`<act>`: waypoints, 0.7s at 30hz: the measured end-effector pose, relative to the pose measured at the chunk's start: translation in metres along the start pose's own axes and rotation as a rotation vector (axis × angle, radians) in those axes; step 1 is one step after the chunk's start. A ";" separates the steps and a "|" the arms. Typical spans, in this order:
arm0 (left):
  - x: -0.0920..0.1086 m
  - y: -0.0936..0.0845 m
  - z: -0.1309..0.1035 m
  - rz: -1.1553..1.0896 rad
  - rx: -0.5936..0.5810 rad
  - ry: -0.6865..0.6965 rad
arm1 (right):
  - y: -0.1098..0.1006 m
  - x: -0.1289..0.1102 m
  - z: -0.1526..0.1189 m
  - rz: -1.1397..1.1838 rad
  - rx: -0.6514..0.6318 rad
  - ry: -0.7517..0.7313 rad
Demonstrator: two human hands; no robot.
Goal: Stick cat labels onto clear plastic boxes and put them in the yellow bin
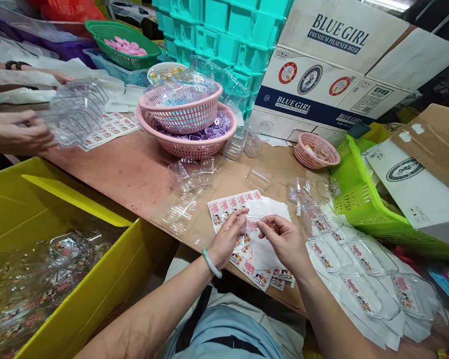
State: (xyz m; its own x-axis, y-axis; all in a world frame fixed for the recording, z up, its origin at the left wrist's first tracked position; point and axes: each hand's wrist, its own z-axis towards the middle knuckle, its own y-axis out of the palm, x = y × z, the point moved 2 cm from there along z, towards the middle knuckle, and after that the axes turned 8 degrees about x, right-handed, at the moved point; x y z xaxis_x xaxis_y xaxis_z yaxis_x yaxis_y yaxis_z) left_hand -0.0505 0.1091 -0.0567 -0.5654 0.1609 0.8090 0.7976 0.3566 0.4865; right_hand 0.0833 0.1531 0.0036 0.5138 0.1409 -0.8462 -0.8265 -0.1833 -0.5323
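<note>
Over the sticker sheets, my left hand (228, 237), a green bangle at its wrist, grips a small clear plastic case (252, 218) by its left side. The fingers of my right hand (282, 239) pinch together at the case's right edge; whether a sticker is also between them I cannot tell. Beneath both hands lie sticker sheets (260, 279) printed with cartoon cats and pink lettering, partly covered by white backing paper (271, 252). To the right, clear cases with cat stickers (362, 294) rest in rows on white paper.
Loose clear cases (190, 174) lie ahead, beside stacked pink baskets (187, 144). A yellow bin (134, 249) of stickered cases stands at left. A co-worker's hand (18, 132) is by a stack of clear cases (77, 112). A lime green crate (374, 194) and beer cartons (322, 70) border the right.
</note>
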 end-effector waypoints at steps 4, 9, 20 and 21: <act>0.000 0.003 -0.001 0.006 -0.032 0.008 | 0.004 -0.002 -0.006 -0.140 0.062 -0.112; 0.008 0.005 -0.003 0.062 0.034 0.066 | -0.005 0.011 -0.008 -0.321 0.392 -0.221; 0.015 0.043 -0.024 0.215 -0.438 -0.030 | -0.126 0.032 -0.066 0.115 -0.129 0.005; 0.014 0.044 -0.017 0.299 -0.399 0.025 | -0.149 0.048 -0.071 0.072 0.032 -0.001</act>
State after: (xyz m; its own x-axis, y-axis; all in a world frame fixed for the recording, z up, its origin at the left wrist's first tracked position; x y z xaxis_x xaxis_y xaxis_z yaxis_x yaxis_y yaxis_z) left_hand -0.0200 0.1115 -0.0188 -0.2982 0.1785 0.9377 0.9451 -0.0821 0.3162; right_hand 0.2474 0.1185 0.0413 0.4524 0.1291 -0.8824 -0.8683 -0.1620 -0.4689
